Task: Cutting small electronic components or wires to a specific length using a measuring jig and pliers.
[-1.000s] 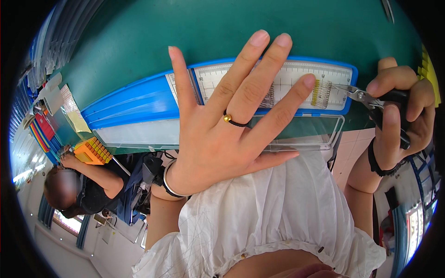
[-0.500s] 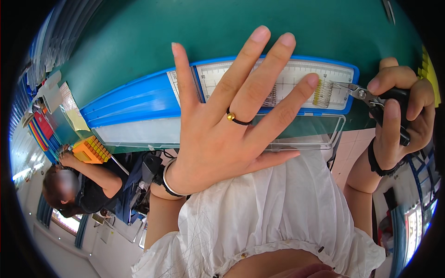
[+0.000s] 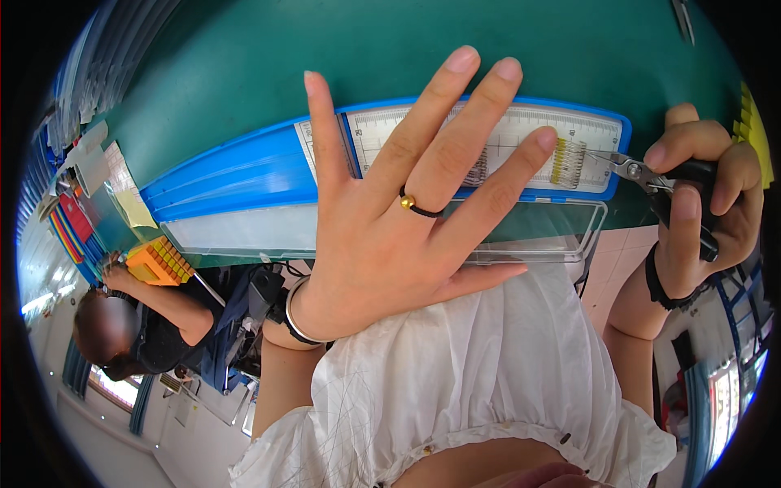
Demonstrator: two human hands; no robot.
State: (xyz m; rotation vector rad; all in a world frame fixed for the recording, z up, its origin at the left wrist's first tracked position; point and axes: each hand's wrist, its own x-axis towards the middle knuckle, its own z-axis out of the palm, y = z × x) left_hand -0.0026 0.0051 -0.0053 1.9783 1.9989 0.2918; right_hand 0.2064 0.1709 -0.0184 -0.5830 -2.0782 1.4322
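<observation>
My left hand lies spread over a blue case, its fingers crossing a white scale-marked plate set inside. Small coiled springs sit on that plate: a yellow-and-silver spring to the right of my index finger, and a dark spring partly covered between my fingers. Closed around black-handled pliers is my right hand. Their thin jaws point left over the plate's right end, close to the yellow-and-silver spring; whether they touch it cannot be told.
Along the near edge runs the case's clear lid. The case rests on a green tabletop. A metal tool lies far right, and yellow material stands beside my right hand. At left, another person touches an orange-yellow box.
Both hands stay nearly where they were. The pliers have shifted very slightly, and the other person's head has tilted a little.
</observation>
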